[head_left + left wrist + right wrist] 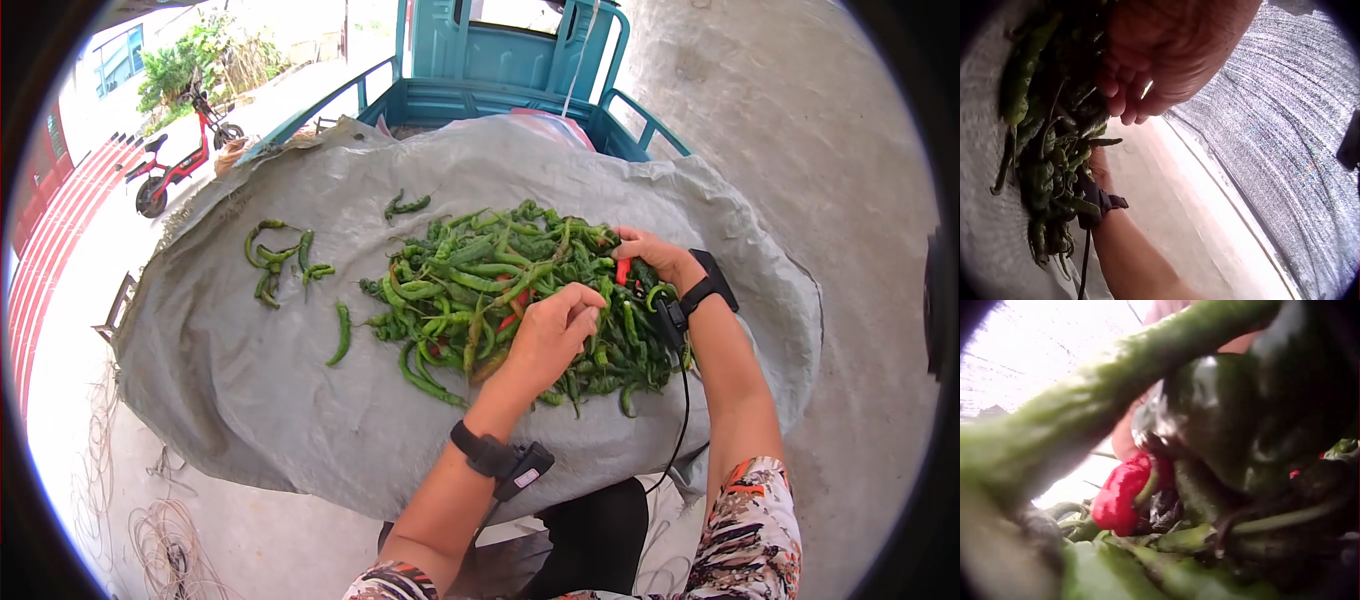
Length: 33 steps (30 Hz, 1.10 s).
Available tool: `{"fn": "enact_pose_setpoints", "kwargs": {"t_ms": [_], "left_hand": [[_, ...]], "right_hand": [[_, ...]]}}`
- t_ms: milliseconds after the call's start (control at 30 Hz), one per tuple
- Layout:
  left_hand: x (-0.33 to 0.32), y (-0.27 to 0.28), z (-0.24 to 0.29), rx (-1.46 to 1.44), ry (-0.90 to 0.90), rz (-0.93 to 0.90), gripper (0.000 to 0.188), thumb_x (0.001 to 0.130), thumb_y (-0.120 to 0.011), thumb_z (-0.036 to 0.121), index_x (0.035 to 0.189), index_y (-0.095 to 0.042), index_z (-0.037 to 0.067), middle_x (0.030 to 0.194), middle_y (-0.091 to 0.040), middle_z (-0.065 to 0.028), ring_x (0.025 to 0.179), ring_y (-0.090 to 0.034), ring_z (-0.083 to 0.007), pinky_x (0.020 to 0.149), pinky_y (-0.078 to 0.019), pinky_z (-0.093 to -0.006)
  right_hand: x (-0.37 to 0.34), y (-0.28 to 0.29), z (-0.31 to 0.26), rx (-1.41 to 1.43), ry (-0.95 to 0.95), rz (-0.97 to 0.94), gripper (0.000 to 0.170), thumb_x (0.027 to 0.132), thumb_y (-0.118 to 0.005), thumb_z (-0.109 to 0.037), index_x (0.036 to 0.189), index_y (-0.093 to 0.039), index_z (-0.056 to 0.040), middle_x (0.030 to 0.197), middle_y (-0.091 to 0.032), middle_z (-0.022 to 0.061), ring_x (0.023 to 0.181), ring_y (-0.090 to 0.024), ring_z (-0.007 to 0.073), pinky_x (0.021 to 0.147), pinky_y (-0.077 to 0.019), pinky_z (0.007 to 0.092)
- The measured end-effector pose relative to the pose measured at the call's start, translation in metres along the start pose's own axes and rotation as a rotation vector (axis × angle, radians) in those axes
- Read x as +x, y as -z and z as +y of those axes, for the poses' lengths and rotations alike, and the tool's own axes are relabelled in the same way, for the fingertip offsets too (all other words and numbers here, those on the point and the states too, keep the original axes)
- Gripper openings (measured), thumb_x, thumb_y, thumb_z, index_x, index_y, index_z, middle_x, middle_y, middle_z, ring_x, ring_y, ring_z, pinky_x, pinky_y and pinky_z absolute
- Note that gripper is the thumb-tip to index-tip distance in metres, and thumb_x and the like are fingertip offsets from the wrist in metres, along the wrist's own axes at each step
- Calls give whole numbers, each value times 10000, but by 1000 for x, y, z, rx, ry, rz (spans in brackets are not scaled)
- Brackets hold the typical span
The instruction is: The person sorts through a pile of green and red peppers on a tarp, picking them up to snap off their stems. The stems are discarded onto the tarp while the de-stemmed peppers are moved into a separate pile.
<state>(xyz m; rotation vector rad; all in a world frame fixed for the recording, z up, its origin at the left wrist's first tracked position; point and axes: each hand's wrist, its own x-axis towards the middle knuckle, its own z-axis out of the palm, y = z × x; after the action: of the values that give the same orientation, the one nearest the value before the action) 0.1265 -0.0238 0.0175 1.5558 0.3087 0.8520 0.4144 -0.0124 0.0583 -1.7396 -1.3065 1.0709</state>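
A heap of green chili peppers (480,270), with a few red ones mixed in, lies on a grey sheet. My left hand (556,330) hovers over the near side of the heap, its fingers loosely curled. In the left wrist view no pepper shows between the fingers (1127,94). At the heap's right edge my right hand (650,252) reaches among the peppers, with a red chili pepper (623,271) under its fingers. In the right wrist view green peppers hide most of that hand, and a fingertip is right at the red pepper (1124,497); I cannot tell whether it is gripped.
Several green peppers (268,258) lie apart on the left of the grey sheet (250,400), and a small group (407,206) lies behind the heap. The sheet covers a blue cargo bed (480,95). A red scooter (185,160) stands at the far left. Loose wire (170,550) lies on the ground.
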Motion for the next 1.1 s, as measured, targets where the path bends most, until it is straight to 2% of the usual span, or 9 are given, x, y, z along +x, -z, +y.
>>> {"fn": "enact_pose_setpoints", "kwargs": {"t_ms": [100,233,400,500,633,800,967,1033,1100], "left_hand": [[0,1,2,-6,10,-4,176,945,-528,46,1095,-618,31,816,-609,8,627,-538,-53,568,-442,-207],[0,2,3,-55,30,-4,215,952,-541,75,1154,-589,21,834,-619,-10,625,-552,-51,547,-447,-208],[-2,2,21,-222,36,92,583,932,-639,120,1438,-354,66,831,-609,-16,624,-551,-55,516,-430,-198],[-4,3,27,-200,-57,133,575,929,-651,133,1436,-383,94,812,-596,-6,616,-546,-54,512,-428,-200],[-1,5,16,-24,-104,365,274,987,-578,161,1247,-552,78,774,-576,12,591,-528,-44,510,-416,-197],[-6,20,34,-317,-227,576,222,1051,-439,207,1125,-540,23,749,-571,-14,578,-494,-51,509,-409,-203],[-8,38,34,-334,-217,512,229,1044,-424,203,1184,-505,41,776,-579,-47,613,-515,-90,543,-439,-239],[-8,40,36,-356,-185,481,225,1035,-422,176,1197,-491,36,773,-581,-50,616,-516,-91,541,-439,-241],[-9,41,35,-467,-194,406,252,1012,-418,142,1230,-471,26,809,-595,-60,626,-525,-91,544,-443,-240]], "right_hand": [[-11,3,-18,99,-16,-100,355,794,-659,-131,1143,-602,-104,1046,-568,-11,974,-533,105,882,-411,252],[-29,-13,-49,-99,163,-77,295,790,-660,-127,1085,-641,-123,921,-548,-24,864,-515,79,794,-419,230],[-56,-53,-92,-269,209,-151,361,757,-612,-64,1118,-619,-48,999,-597,39,811,-593,103,730,-487,251],[-59,-78,-91,-400,356,-70,418,743,-632,-73,1160,-608,-46,1031,-614,67,891,-609,121,776,-505,280],[-66,-106,-88,-543,645,32,490,721,-651,-89,1204,-593,-30,1125,-627,106,1033,-594,193,909,-481,327],[-86,-123,-79,-329,476,167,432,875,-673,-221,1254,-592,-31,1146,-645,108,1018,-592,185,906,-466,315],[-88,-137,-68,-292,423,412,367,934,-616,-244,1226,-612,-23,1007,-696,113,888,-620,187,816,-475,299],[-80,-132,-62,-610,745,572,356,933,-616,-240,1219,-621,-27,903,-697,105,793,-619,192,760,-477,297],[-82,-133,-64,-596,820,641,336,939,-606,-233,1210,-632,-36,832,-696,92,722,-611,179,718,-478,299]]}}
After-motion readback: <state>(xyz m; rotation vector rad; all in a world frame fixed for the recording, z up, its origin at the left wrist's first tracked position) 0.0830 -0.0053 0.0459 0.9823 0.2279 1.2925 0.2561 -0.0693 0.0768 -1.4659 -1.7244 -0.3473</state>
